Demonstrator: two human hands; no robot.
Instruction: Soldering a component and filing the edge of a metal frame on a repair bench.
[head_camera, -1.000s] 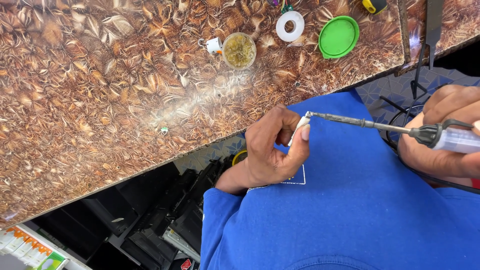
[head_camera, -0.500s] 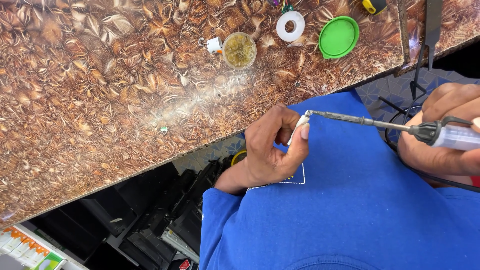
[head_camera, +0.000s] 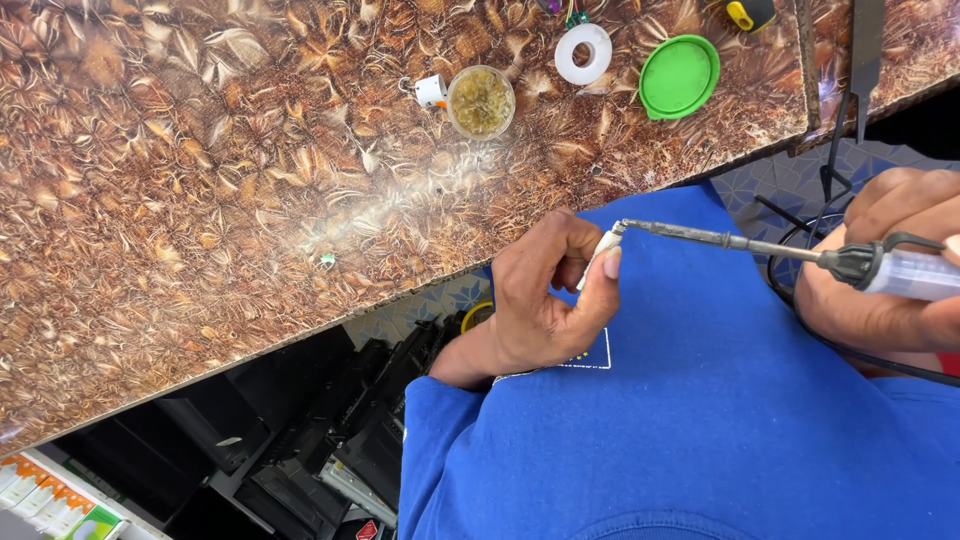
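Note:
My left hand (head_camera: 545, 300) is closed around a small white part (head_camera: 603, 247), pinched between thumb and fingers just below the table edge, over my blue shirt. My right hand (head_camera: 885, 265) grips a soldering iron (head_camera: 800, 252) by its clear handle. The iron's metal tip touches the top of the white part. A black cord runs from the iron under my right hand.
The brown patterned table (head_camera: 250, 180) carries a small round tin of brassy wool (head_camera: 481, 101), a small white part with an orange spot (head_camera: 431, 91), a white solder reel (head_camera: 583, 53) and a green lid (head_camera: 679, 76). Black devices (head_camera: 330, 440) lie under the table.

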